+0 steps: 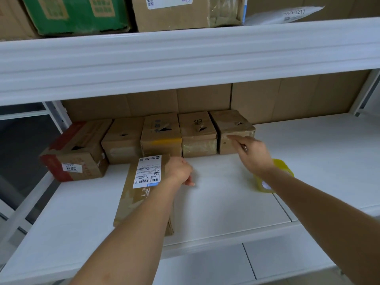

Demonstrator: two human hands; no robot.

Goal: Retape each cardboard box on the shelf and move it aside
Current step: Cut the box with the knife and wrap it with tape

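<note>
Shelf (226, 202): white, carries everything below.
Row (160, 136): five boxes at the back; the right hand's (254, 154) straight fingers (233, 137) touch the front of the rightmost one.
Flat box (144, 194): lies in front of the row, labelled; the left hand (178, 170) curls its fingers over its far right corner.
Tape (273, 177): yellowish roll just behind the right wrist.

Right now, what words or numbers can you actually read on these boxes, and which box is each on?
"3011", upside down, on the white sticker of the red-taped box at far left.
"501E M1 A21B", upside down, on the shipping label of the box in front under the left hand.
"9#", handwritten and inverted, on the fourth box in the row.
Other print, including the upper shelf labels, is too blurred to read.
</note>
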